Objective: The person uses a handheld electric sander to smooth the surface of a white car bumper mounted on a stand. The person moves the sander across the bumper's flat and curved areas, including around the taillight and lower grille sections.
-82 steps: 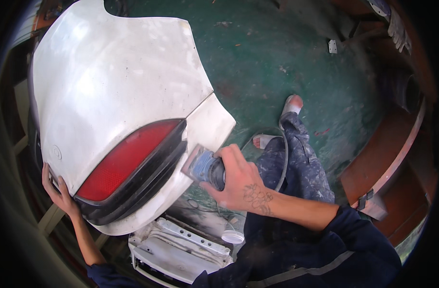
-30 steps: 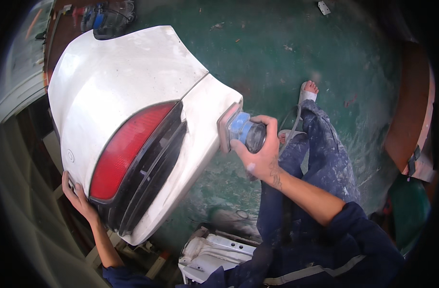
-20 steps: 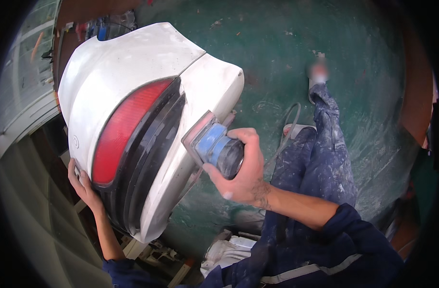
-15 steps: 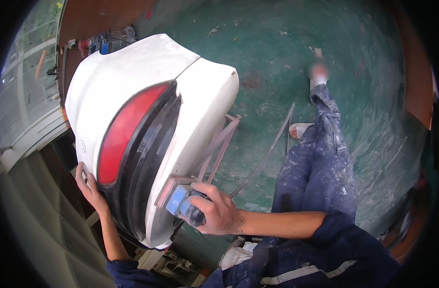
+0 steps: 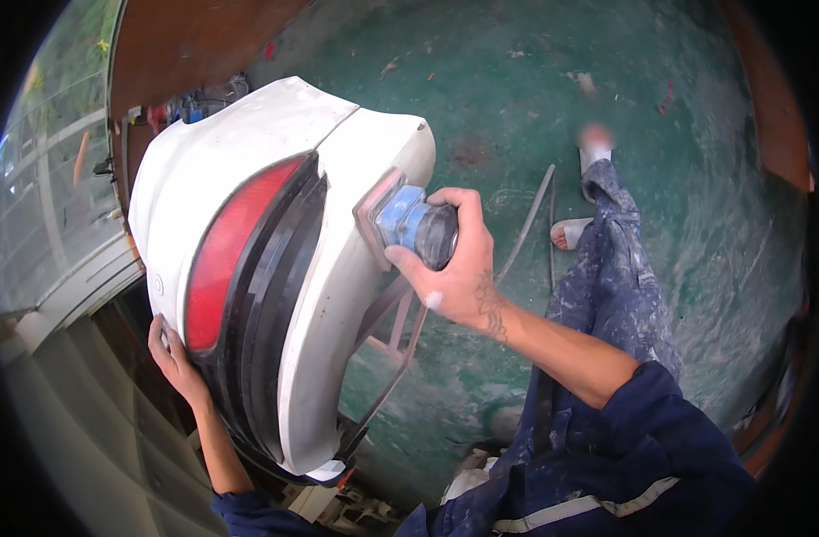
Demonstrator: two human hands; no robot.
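The fisheye camera, the left one of a side-by-side pair on the person's head, faces steeply downward, near above the left hand (image 5: 178, 371) and right hand (image 5: 463, 259), wide enough to take in the legs (image 5: 597, 300) and, farther off, the green floor (image 5: 695, 224).

I saw a green floor (image 5: 517, 112), dusted pale, on which one red scrap (image 5: 667, 97) lay and a pinkish frame (image 5: 381, 311) stood beneath the white bumper (image 5: 333, 273).
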